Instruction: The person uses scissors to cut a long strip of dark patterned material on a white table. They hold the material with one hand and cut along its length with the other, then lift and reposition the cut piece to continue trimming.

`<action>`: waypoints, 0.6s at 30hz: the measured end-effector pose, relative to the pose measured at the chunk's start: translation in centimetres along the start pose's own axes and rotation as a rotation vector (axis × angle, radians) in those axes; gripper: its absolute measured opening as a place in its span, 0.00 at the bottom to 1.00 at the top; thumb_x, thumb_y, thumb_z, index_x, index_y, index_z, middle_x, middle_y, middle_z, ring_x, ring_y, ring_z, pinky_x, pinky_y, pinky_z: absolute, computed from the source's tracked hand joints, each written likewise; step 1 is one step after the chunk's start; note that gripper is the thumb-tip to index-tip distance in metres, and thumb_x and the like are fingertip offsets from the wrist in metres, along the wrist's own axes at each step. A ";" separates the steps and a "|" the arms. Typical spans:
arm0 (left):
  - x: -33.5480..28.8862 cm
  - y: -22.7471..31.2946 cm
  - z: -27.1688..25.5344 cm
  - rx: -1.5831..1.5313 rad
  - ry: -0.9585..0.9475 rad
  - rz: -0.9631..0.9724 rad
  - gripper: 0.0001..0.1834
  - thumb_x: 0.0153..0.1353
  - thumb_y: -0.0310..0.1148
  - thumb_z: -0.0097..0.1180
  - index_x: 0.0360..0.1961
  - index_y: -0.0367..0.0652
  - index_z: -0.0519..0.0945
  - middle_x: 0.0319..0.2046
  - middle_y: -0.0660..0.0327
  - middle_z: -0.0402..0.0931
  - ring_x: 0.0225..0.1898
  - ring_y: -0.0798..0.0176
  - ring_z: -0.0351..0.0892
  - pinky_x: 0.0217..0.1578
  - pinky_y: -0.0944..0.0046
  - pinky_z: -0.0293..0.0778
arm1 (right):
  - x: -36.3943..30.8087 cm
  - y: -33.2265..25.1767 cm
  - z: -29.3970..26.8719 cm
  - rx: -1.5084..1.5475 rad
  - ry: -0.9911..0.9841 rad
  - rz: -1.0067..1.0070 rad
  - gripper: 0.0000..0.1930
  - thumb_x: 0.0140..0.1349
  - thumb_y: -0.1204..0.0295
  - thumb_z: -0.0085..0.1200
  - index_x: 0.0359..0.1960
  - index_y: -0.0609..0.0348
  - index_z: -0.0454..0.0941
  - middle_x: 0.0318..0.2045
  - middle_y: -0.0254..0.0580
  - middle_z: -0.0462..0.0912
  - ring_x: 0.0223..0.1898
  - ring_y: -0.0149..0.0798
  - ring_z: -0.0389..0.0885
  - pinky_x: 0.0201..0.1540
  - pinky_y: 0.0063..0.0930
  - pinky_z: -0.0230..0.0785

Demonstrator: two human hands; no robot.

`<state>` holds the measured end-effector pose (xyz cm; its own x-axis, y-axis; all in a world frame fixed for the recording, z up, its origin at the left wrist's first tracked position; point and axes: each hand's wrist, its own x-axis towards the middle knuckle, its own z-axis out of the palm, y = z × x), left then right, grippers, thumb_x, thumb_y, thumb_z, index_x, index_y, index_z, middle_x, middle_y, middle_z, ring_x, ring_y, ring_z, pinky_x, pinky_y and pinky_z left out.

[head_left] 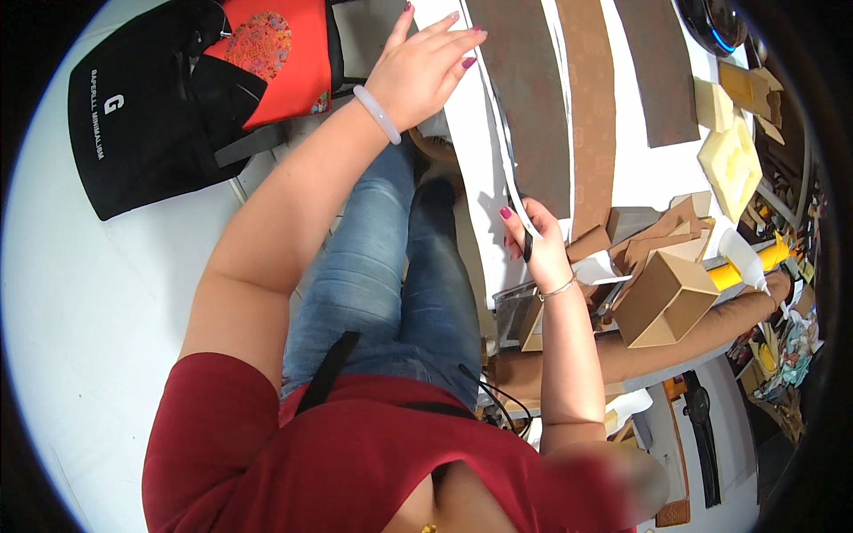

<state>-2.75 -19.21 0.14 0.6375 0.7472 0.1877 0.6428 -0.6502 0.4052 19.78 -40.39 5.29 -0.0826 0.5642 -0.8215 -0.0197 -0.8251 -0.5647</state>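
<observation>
My left hand (426, 67) lies with its fingers stretched out over the left edge of the white table top (480, 160), near the far end of a long thin black-and-white strip (500, 124). That strip runs along the table toward me. Its near end is pinched in my right hand (538, 238), between thumb and fingers. A short black piece shows below that grip; I cannot tell whether it belongs to the strip. Just right of the strip lies a wide dark brown sheet (524, 98), with a lighter brown patterned strip (586, 107) beside it.
Another dark brown panel (657, 71) lies farther right. An open cardboard box (666, 298), brown scraps (662, 235) and a pale yellow foam block (733, 164) crowd the right side. A brown roll (644, 351) lies below them. On the left are a black bag (133, 115) and red cloth (302, 53).
</observation>
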 end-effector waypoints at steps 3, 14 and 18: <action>-0.3 -0.4 0.5 -0.065 0.021 0.003 0.24 0.69 0.30 0.50 0.66 0.51 0.75 0.63 0.62 0.78 0.71 0.54 0.68 0.74 0.33 0.44 | 0.7 -0.9 -0.1 -0.001 0.000 -0.015 0.16 0.70 0.57 0.62 0.35 0.57 0.76 0.21 0.28 0.76 0.20 0.21 0.70 0.24 0.18 0.62; 3.4 -4.2 -1.7 -0.083 0.002 0.036 0.25 0.68 0.32 0.53 0.67 0.54 0.75 0.66 0.68 0.75 0.73 0.58 0.65 0.75 0.34 0.43 | 1.1 -1.3 -0.4 0.036 0.048 0.130 0.11 0.68 0.66 0.66 0.34 0.56 0.76 0.20 0.24 0.74 0.19 0.19 0.68 0.22 0.16 0.59; 4.8 -5.7 -1.7 -0.062 -0.086 0.075 0.26 0.67 0.30 0.53 0.67 0.54 0.75 0.68 0.68 0.73 0.74 0.58 0.63 0.75 0.33 0.42 | 1.3 -2.3 -0.1 0.090 0.019 0.061 0.11 0.68 0.65 0.65 0.36 0.55 0.76 0.20 0.26 0.75 0.19 0.20 0.69 0.22 0.16 0.61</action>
<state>-4.08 -11.66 0.27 0.7187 0.6804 0.1430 0.5660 -0.6920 0.4480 19.77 -37.80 5.52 -0.0680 0.5128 -0.8558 -0.1051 -0.8567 -0.5050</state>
